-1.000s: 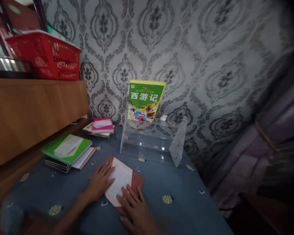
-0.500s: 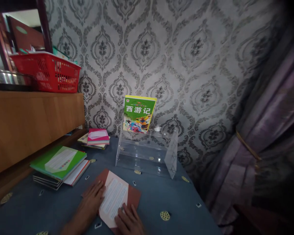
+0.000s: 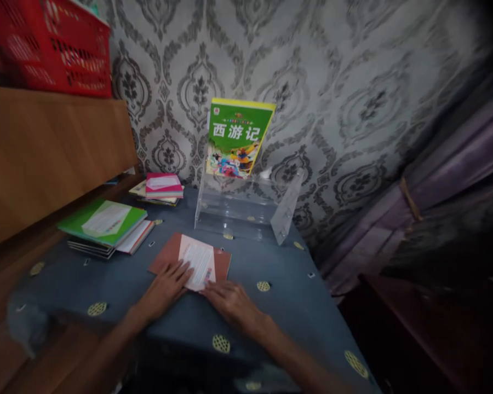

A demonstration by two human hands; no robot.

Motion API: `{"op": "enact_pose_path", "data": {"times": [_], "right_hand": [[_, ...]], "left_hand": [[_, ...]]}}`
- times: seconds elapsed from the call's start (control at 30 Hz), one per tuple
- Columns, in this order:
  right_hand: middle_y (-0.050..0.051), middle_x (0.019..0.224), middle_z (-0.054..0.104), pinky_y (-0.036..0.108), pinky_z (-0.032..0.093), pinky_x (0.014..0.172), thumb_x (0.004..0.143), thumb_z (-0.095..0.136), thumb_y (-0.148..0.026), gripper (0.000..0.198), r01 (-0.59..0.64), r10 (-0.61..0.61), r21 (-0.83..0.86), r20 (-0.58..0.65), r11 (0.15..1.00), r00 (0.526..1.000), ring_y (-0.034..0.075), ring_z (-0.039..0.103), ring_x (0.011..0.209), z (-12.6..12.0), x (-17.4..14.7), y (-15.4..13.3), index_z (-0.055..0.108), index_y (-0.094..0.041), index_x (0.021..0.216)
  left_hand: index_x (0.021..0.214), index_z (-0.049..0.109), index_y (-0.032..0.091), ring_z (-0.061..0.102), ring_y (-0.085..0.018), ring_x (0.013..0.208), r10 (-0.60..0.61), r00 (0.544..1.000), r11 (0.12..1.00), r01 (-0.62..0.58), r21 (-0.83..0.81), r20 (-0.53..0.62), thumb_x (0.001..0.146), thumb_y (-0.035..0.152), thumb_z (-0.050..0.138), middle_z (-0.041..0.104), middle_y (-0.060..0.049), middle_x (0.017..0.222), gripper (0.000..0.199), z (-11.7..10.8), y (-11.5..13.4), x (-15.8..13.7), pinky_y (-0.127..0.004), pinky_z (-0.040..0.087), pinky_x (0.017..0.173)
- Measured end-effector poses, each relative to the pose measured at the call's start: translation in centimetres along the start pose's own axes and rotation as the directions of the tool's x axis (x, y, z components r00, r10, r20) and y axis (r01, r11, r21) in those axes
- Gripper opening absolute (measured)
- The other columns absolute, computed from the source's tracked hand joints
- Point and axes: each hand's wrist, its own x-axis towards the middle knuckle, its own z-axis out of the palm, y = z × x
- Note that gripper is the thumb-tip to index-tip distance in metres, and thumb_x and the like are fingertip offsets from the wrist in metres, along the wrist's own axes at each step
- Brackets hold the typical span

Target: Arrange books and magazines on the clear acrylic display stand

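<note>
A brown-red book (image 3: 166,254) with a pale printed panel down its middle lies flat on the cloth-covered table, closed. My left hand (image 3: 170,282) rests on its near left part, fingers stretched out and slightly apart over the cover. At the near right edge lies my right hand (image 3: 228,298), its fingers extended onto the cover; its thumb is not clear. Beyond the book stands a clear tiered rack (image 3: 285,210). A green picture book (image 3: 240,128) with a yellow top edge leans upright at the rack's upper left.
On the left is a stack of books (image 3: 76,223) with a green one on top. Behind it sits a smaller pile with a pink book (image 3: 175,191). A wooden cabinet (image 3: 53,158) carries a red basket (image 3: 78,54). A purple curtain (image 3: 365,235) hangs at right.
The view has tilted down and come closer, so more of the tabletop and both forearms show. My right hand has shifted to the book's near edge; the left stays on the cover.
</note>
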Motion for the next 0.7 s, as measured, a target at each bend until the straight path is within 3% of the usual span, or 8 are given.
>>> {"op": "enact_pose_path", "data": {"times": [0.17,0.33,0.43,0.57,0.7], "right_hand": [[0.008,0.115,0.076,0.042,0.054,0.096,0.105,0.043,-0.028,0.034,-0.143,0.142,0.132,0.019,0.981,0.99,0.025,0.071,0.106,-1.4,-0.4,1.3,0.068,-0.025,0.128],[0.01,0.118,0.075,0.047,0.05,0.102,0.104,0.048,-0.038,0.033,-0.233,0.278,0.314,-0.107,0.921,0.955,0.026,0.069,0.111,-0.6,-1.1,5.1,0.071,-0.023,0.123],[0.011,0.115,0.076,0.049,0.05,0.103,0.099,0.055,-0.043,0.033,-0.316,0.421,0.473,-0.132,0.823,0.898,0.027,0.069,0.113,0.4,-1.6,7.1,0.075,-0.022,0.114],[0.009,0.118,0.075,0.049,0.048,0.106,0.089,0.066,-0.048,0.034,-0.327,0.539,0.664,-0.136,0.673,0.831,0.028,0.066,0.116,0.8,-1.4,8.0,0.077,-0.023,0.11],[0.005,0.1,0.078,0.044,0.054,0.094,0.077,0.077,-0.051,0.038,-0.32,0.691,0.842,-0.083,0.434,0.718,0.026,0.071,0.096,0.5,-1.0,8.1,0.076,-0.021,0.1]], "left_hand": [[0.134,0.061,0.024,0.058,-0.025,0.132,0.003,0.999,0.997,-0.006,-0.074,-0.037,0.104,0.032,0.042,0.065,-0.01,0.138,0.037,-1.1,0.1,0.5,-0.048,0.044,0.112],[0.119,0.071,0.023,0.069,-0.024,0.117,-0.06,0.985,0.976,0.024,-0.217,-0.161,0.103,0.038,0.043,0.075,-0.009,0.12,0.036,-1.7,-0.5,1.1,-0.039,0.055,0.099],[0.113,0.074,0.024,0.073,-0.024,0.107,-0.149,0.974,0.933,0.082,-0.351,-0.17,0.1,0.044,0.047,0.078,-0.007,0.111,0.036,-2.7,-0.3,1.5,-0.037,0.057,0.094],[0.102,0.077,0.025,0.074,-0.021,0.089,-0.276,0.955,0.821,0.178,-0.543,-0.105,0.096,0.047,0.051,0.08,-0.002,0.097,0.034,-5.1,0.8,2.7,-0.03,0.055,0.083],[0.081,0.073,0.019,0.064,-0.016,0.068,-0.369,0.927,0.714,0.234,-0.66,-0.071,0.093,0.052,0.049,0.07,0.001,0.072,0.043,-8.3,2.2,4.0,-0.023,0.047,0.067]]}}
